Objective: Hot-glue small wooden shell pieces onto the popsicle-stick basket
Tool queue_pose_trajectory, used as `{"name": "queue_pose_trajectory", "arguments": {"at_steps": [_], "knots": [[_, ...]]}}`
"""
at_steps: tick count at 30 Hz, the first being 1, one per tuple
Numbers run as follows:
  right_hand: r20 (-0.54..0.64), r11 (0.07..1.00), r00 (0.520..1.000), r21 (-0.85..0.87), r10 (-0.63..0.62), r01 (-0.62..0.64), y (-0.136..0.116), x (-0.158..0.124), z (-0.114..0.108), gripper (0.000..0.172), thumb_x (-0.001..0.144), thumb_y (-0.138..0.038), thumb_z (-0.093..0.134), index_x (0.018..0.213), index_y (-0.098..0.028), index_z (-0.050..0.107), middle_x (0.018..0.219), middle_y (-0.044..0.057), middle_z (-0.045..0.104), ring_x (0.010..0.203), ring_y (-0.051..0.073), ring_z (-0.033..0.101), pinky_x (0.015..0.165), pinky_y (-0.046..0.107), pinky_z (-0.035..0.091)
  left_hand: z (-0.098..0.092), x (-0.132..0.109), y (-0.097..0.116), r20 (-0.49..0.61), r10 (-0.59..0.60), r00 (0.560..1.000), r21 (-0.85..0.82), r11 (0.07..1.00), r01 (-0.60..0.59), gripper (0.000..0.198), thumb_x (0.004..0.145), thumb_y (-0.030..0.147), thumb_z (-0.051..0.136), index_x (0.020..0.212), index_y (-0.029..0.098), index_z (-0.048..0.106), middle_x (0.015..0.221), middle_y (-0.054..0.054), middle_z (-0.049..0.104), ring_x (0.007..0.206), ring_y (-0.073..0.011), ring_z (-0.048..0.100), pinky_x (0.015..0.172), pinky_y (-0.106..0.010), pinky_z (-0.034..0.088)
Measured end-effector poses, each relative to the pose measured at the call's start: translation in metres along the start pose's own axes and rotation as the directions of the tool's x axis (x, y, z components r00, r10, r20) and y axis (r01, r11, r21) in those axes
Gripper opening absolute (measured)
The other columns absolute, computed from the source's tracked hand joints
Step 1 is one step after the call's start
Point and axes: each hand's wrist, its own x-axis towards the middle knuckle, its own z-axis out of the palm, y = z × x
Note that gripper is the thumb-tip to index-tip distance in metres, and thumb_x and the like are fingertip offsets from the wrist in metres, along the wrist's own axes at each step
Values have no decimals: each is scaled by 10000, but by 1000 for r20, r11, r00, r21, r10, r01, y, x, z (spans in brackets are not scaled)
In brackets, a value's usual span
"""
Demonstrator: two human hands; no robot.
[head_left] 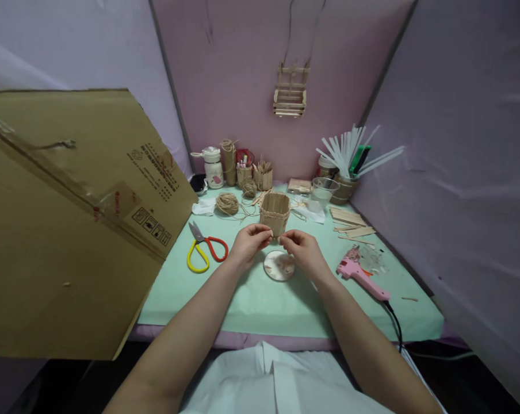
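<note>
A small woven-edged wooden basket (pixel 275 214) stands upright on the green table, just beyond both hands. My left hand (pixel 252 242) is in a pinch by its lower left front, with a tiny pale bit at the fingertips that is too small to name. Facing it, my right hand (pixel 304 249) also pinches near the basket's base, and what its fingers hold cannot be made out. The fingertips of the two hands are a short gap apart. Closer to me lies a round white disc (pixel 279 265) with pale brownish marks, below and between the hands.
Scissors (pixel 202 244) with yellow and red handles lie left. On the right are a pink glue gun (pixel 363 279) with its cord and flat wooden sticks (pixel 350 221). Twine (pixel 227 203) and a clear cup (pixel 324 190) sit behind. A large cardboard sheet (pixel 70 230) leans in from the left.
</note>
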Motion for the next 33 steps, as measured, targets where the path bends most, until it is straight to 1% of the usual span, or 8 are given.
{"name": "queue_pose_trajectory", "arguments": {"at_steps": [3, 8, 13, 24, 26, 28, 31, 33], "knots": [[-3, 963, 994, 251, 105, -101, 0, 3, 1, 214, 700, -369, 652, 728, -157, 643, 616, -8, 585, 542, 106, 463, 535, 238, 359, 3, -1, -4, 10, 34, 999, 35, 999, -34, 277, 540, 256, 802, 734, 132, 648, 672, -24, 635, 632, -103, 576, 635, -242, 447], [-31, 899, 983, 411, 181, -153, 1, 5, 5, 244, 635, -379, 715, 713, -160, 641, 614, -22, 579, 526, 86, 438, 524, 232, 335, 8, -3, -5, 28, 89, 996, 62, 994, -91, 271, 540, 259, 798, 726, 128, 652, 650, -15, 634, 617, -98, 568, 629, -240, 445], [-26, 863, 971, 463, 239, -200, -5, 2, 8, 220, 612, -358, 718, 667, -166, 625, 571, -45, 530, 518, 81, 424, 518, 229, 325, 11, -7, -4, 21, 90, 996, 53, 994, -91, 270, 536, 261, 804, 718, 133, 652, 659, -16, 649, 639, -105, 590, 661, -249, 473], [0, 855, 971, 475, 240, -211, -7, 0, 10, 216, 625, -355, 703, 677, -167, 610, 591, -31, 558, 516, 83, 424, 520, 227, 330, 12, -7, -5, 30, 52, 998, 49, 997, -53, 281, 539, 270, 809, 727, 140, 646, 665, -17, 652, 656, -118, 614, 679, -261, 492], [-8, 872, 973, 445, 231, -204, -6, 0, 9, 219, 642, -370, 684, 691, -171, 606, 584, -34, 543, 513, 90, 421, 514, 231, 325, 11, -6, -6, 35, 57, 998, 59, 997, -59, 270, 549, 267, 800, 731, 141, 645, 671, -20, 654, 657, -118, 614, 673, -259, 490], [-37, 925, 980, 341, 194, -170, -4, -1, 6, 212, 676, -379, 650, 704, -173, 609, 589, -31, 544, 519, 99, 429, 520, 238, 328, 9, -4, -5, 17, 75, 997, 65, 995, -75, 256, 560, 264, 787, 732, 140, 643, 671, -18, 651, 648, -114, 607, 667, -257, 485], [-13, 998, 999, -36, 52, -53, -1, -4, 0, 140, 729, -307, 586, 687, -176, 617, 625, -10, 591, 570, 121, 479, 572, 249, 343, 6, -1, -4, -39, 106, 994, 66, 992, -104, 246, 570, 261, 772, 737, 142, 637, 665, -8, 637, 634, -107, 598, 662, -257, 476], [95, 948, 995, -313, -20, 49, 0, -8, -2, 110, 744, -219, 541, 673, -182, 617, 656, 2, 621, 613, 132, 511, 608, 251, 341, 4, 0, -4, -64, 113, 992, 68, 992, -108, 251, 570, 263, 768, 745, 144, 634, 665, -5, 632, 634, -108, 596, 663, -261, 472]]}}
